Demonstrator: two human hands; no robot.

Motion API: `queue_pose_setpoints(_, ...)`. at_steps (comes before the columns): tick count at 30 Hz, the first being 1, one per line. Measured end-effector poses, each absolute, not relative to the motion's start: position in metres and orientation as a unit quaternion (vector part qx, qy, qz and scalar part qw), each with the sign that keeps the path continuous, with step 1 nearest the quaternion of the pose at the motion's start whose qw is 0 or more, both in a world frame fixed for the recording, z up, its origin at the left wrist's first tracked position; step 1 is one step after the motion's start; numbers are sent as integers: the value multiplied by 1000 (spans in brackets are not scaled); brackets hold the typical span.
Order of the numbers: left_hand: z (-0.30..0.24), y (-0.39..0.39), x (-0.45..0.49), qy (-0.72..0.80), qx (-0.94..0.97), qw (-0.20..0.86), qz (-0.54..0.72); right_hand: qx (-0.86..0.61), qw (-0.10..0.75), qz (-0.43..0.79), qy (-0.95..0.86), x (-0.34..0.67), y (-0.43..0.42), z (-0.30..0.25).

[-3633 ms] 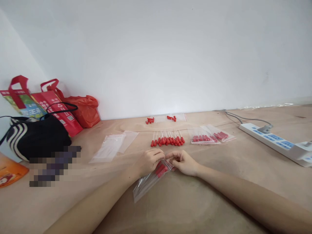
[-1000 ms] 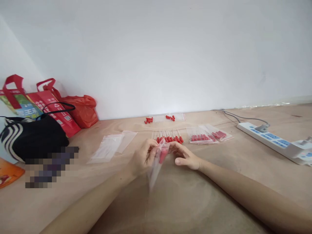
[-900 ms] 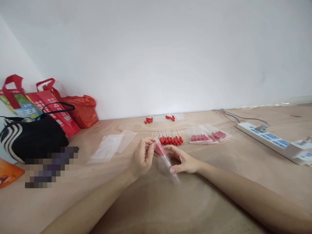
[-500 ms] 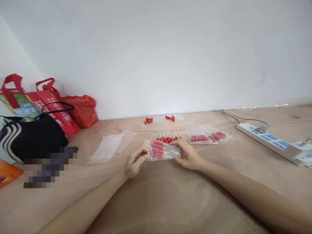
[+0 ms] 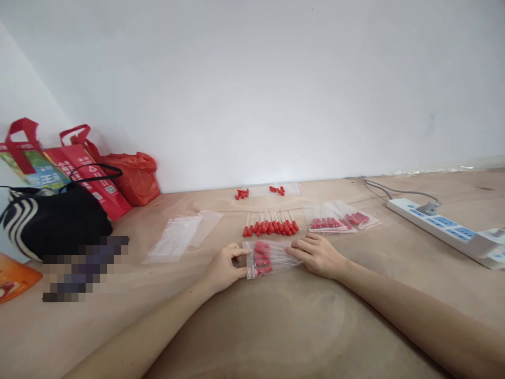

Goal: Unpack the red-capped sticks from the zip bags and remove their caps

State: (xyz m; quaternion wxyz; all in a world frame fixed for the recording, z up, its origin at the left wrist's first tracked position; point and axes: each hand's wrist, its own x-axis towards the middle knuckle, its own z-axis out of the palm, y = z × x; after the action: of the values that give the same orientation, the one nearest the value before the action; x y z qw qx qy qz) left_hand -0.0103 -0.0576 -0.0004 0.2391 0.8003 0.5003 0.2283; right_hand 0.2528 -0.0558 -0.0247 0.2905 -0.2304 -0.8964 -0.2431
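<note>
A clear zip bag [image 5: 278, 256] lies between my two hands, with several red-bulbed droppers inside, their bulbs toward the zip. Thumb and fingers of my left hand [image 5: 225, 269] pinch the zip end. My right hand [image 5: 321, 256] has its curled fingers on the opposite end, over the thin stems. Just beyond the bag is a row of loose droppers [image 5: 271, 227], bulbs toward me. Filled zip bags [image 5: 330, 223] overlap to the right of the row. Flat zip bags [image 5: 173, 238] with nothing visible inside rest to the left.
Loose red bulbs [image 5: 242, 194] and a clear bag [image 5: 292, 188] lie near the wall. A white power strip [image 5: 437, 223] with a grey cable is at the right. On the left stand a black bag [image 5: 59, 226], a red plastic bag [image 5: 138, 176] and printed carrier bags [image 5: 90, 176].
The filled bag has come down toward me, flatter on the table, uncovering the dropper row. My right hand has shifted right, its fingers now over the bag's end.
</note>
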Motion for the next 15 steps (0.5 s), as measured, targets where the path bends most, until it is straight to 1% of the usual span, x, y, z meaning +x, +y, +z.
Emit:
queue_pose_setpoints(5,-3,-54,-13,491,800,249,238,-248,300,-172,-905,267,-55,-30)
queue_pose_setpoints(9,-2,-49,-16,472,808,278,216,-300,344,-79,-886,268,-56,-29)
queue_pose_setpoints(11,0,-48,-16,446,818,295,212,-318,353,-16,-880,264,-59,-26)
queue_pose_setpoints(13,1,-47,-16,422,827,308,208,-323,324,44,-888,259,-63,-21)
queue_pose_setpoints(15,2,-47,-16,424,826,307,209,-326,276,80,-901,254,-66,-18)
